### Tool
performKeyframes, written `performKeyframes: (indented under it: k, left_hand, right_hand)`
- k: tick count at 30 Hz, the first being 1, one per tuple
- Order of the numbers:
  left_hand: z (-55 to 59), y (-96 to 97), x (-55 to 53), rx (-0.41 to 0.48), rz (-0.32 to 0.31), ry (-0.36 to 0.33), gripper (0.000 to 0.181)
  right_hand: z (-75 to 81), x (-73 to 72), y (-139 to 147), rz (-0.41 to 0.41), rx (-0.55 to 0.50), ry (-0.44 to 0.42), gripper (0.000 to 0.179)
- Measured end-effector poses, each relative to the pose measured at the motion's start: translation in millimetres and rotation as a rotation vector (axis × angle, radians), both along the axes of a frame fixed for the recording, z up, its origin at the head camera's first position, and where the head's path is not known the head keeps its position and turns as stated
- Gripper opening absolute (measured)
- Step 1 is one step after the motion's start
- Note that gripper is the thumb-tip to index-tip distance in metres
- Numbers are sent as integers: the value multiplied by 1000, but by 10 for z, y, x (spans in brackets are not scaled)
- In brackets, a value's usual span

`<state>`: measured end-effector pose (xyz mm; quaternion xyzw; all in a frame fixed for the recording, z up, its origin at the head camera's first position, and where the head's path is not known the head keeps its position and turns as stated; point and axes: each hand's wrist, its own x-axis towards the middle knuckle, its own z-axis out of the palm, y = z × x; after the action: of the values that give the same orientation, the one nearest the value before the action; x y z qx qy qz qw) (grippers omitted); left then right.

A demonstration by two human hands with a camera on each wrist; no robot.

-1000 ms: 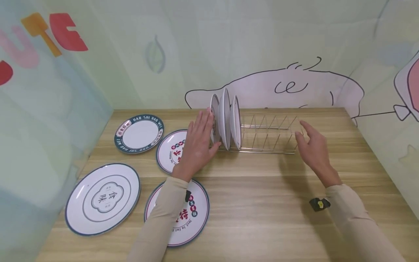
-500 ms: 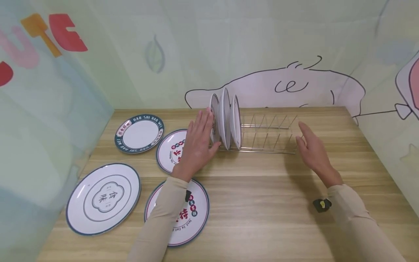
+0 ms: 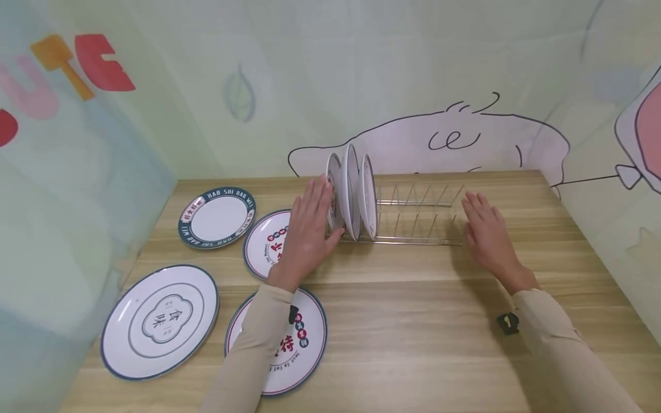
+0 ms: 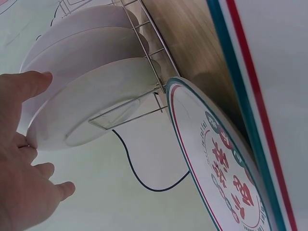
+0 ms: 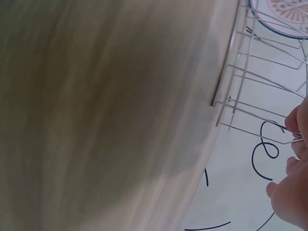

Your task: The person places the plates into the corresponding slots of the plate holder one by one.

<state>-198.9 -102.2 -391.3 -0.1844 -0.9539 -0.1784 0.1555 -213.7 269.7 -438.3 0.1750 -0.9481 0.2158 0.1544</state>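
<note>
A metal wire dish rack (image 3: 413, 244) stands on the table with three plates upright at its left end: a left plate (image 3: 333, 172), a taller middle plate (image 3: 351, 195) and a right plate (image 3: 369, 198). My left hand (image 3: 304, 235) lies beside the left plate, fingers straight. In the left wrist view its fingertips touch that plate's rim, and the thumb points out along the plates' edges. Straight-fingered, my right hand (image 3: 490, 235) is at the rack's right end. In the right wrist view, fingertips of the right hand (image 5: 293, 192) meet the rack's end wire.
Flat on the table at left lie a green-rimmed plate (image 3: 217, 219), a large plate (image 3: 160, 281), a small red-lettered plate (image 3: 263, 244) partly behind my left hand, and another red-lettered plate (image 3: 304, 367) under my left forearm. A printed backdrop (image 3: 279, 69) rises behind.
My right hand has turned and its fingers, earlier spread from the thumb, now lie straight together at the rack's end. The left hand stays by the plates. The head view has tilted slightly.
</note>
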Motion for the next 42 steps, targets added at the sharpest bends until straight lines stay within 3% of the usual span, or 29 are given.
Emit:
performKeyframes:
  k: [7,17,30,42]
  left_hand:
    - [0,-3,3,7,-2,10,91]
    - [30,-5,16,15,0,-4,90]
    - [38,0,27,0,4,-6,91]
    - [28,2,24,7,10,-3,90]
  right_hand:
    - [5,7,22,-9,104,55,50]
    - [-19,-9,50,14,149,136,50]
    - [24,21,57,25,156,16,55]
    - [-5,7,62,25,137,31,57]
